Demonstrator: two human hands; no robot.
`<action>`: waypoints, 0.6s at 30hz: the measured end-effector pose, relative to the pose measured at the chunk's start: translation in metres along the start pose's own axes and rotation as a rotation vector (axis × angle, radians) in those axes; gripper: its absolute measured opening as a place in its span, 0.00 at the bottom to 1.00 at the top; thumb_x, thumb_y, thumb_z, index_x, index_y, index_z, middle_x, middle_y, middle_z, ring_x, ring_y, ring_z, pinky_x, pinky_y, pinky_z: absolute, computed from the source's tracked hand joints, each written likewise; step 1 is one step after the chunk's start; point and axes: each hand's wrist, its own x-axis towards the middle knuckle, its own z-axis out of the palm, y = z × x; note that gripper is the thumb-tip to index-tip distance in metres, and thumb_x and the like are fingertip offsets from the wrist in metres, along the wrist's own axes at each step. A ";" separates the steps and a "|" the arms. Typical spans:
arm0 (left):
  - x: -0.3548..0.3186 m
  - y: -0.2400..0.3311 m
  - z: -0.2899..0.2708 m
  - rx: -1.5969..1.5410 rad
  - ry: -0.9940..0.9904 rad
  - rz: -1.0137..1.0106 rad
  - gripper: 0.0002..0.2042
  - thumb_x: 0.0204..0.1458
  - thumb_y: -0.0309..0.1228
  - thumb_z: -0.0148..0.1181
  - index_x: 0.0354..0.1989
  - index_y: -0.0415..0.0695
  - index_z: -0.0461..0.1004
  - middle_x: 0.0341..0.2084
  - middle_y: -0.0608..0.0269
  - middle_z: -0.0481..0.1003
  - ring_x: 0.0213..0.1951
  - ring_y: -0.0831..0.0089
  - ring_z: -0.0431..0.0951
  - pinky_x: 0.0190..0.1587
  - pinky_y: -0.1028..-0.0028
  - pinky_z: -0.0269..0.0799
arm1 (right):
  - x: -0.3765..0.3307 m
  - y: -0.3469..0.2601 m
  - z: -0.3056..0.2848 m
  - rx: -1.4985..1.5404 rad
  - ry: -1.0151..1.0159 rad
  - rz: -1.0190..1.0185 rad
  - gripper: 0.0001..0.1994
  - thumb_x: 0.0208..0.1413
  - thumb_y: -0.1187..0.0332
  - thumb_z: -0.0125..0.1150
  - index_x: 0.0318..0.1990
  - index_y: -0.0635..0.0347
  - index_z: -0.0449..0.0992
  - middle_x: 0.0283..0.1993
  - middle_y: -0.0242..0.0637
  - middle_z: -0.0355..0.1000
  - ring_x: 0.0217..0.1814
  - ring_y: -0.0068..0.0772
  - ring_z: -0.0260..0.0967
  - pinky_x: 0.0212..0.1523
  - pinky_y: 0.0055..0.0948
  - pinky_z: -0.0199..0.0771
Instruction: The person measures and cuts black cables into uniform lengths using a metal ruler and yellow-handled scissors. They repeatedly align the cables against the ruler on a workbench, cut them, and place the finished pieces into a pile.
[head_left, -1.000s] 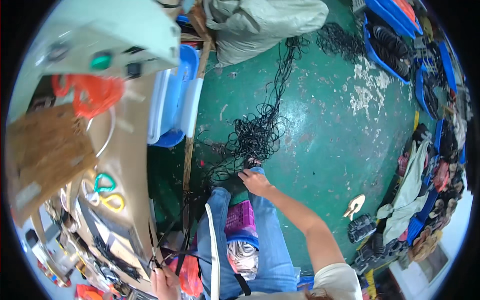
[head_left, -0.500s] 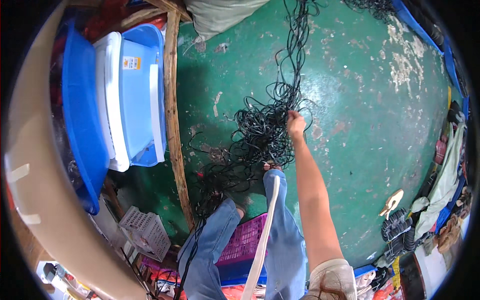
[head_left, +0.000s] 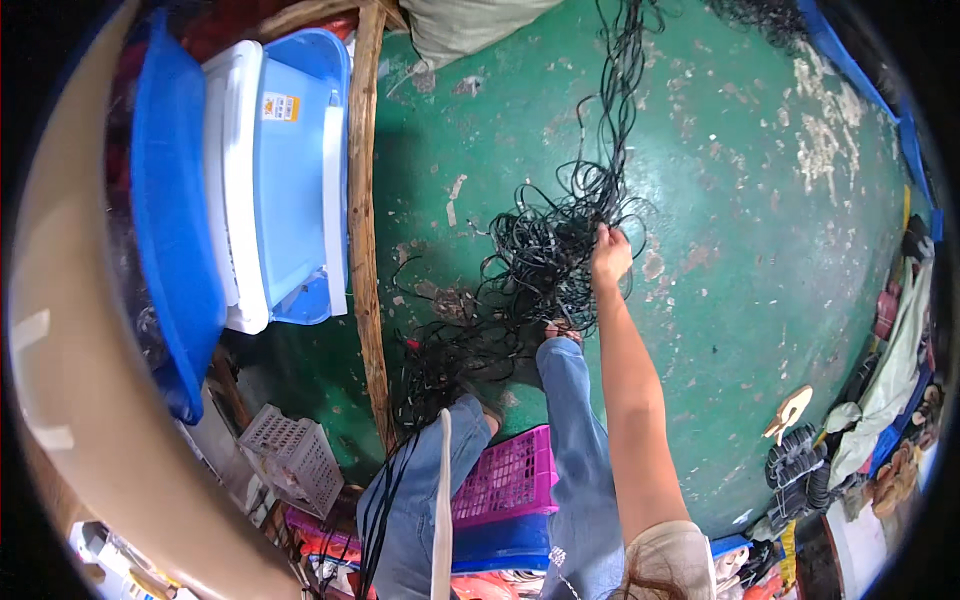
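Observation:
A large tangle of thin black cord (head_left: 540, 250) lies on the floor in front of my feet. My right hand (head_left: 612, 258) reaches forward to the tangle's right edge, its fingers pinched on the black cord. From the top of the heap, a bundle of long strands (head_left: 622, 100) stretches away toward the far edge of the view. Nearer my left foot is a looser pile of cord (head_left: 430, 365) with a small red spot in it. Several strands (head_left: 385, 490) rise from there across my left leg. My left hand is out of view.
On the left a wooden post (head_left: 365, 220) stands beside blue and white plastic tubs (head_left: 300, 180). A white basket (head_left: 292, 455) is at lower left, and a magenta crate (head_left: 505, 480) sits between my legs. Coiled black cord (head_left: 790, 465) and cloth (head_left: 885, 370) line the right.
The view has shifted slightly, so the scene sits further right. My right hand stays at the tangle's edge, turned a little. A pale strap hanging before my legs has swung left.

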 end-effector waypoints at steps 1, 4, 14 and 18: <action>-0.003 0.001 -0.004 -0.015 -0.025 0.031 0.15 0.60 0.45 0.42 0.34 0.46 0.66 0.24 0.69 0.63 0.26 0.78 0.59 0.33 0.73 0.60 | 0.002 0.008 -0.021 0.037 0.019 -0.048 0.15 0.53 0.57 0.56 0.34 0.62 0.77 0.30 0.46 0.75 0.34 0.42 0.75 0.33 0.37 0.72; -0.025 0.002 -0.023 -0.115 -0.042 0.114 0.15 0.60 0.45 0.42 0.35 0.46 0.66 0.23 0.69 0.63 0.26 0.78 0.59 0.33 0.73 0.60 | -0.048 -0.045 -0.114 0.759 -0.078 -0.032 0.12 0.59 0.63 0.52 0.36 0.66 0.72 0.26 0.35 0.73 0.27 0.24 0.73 0.25 0.27 0.72; -0.152 0.106 -0.129 -0.738 0.225 0.831 0.14 0.60 0.40 0.41 0.27 0.44 0.62 0.18 0.71 0.57 0.21 0.81 0.56 0.25 0.78 0.52 | -0.258 -0.380 -0.667 0.543 0.375 -1.422 0.06 0.48 0.84 0.56 0.35 0.71 0.72 0.31 0.44 0.71 0.23 0.31 0.67 0.27 0.26 0.71; -0.201 0.114 -0.199 -0.944 0.069 0.793 0.07 0.58 0.31 0.40 0.30 0.44 0.62 0.22 0.71 0.58 0.23 0.83 0.57 0.25 0.83 0.54 | -0.406 -0.438 -0.800 0.622 0.572 -1.817 0.06 0.45 0.76 0.56 0.32 0.69 0.73 0.35 0.42 0.71 0.33 0.34 0.68 0.36 0.29 0.69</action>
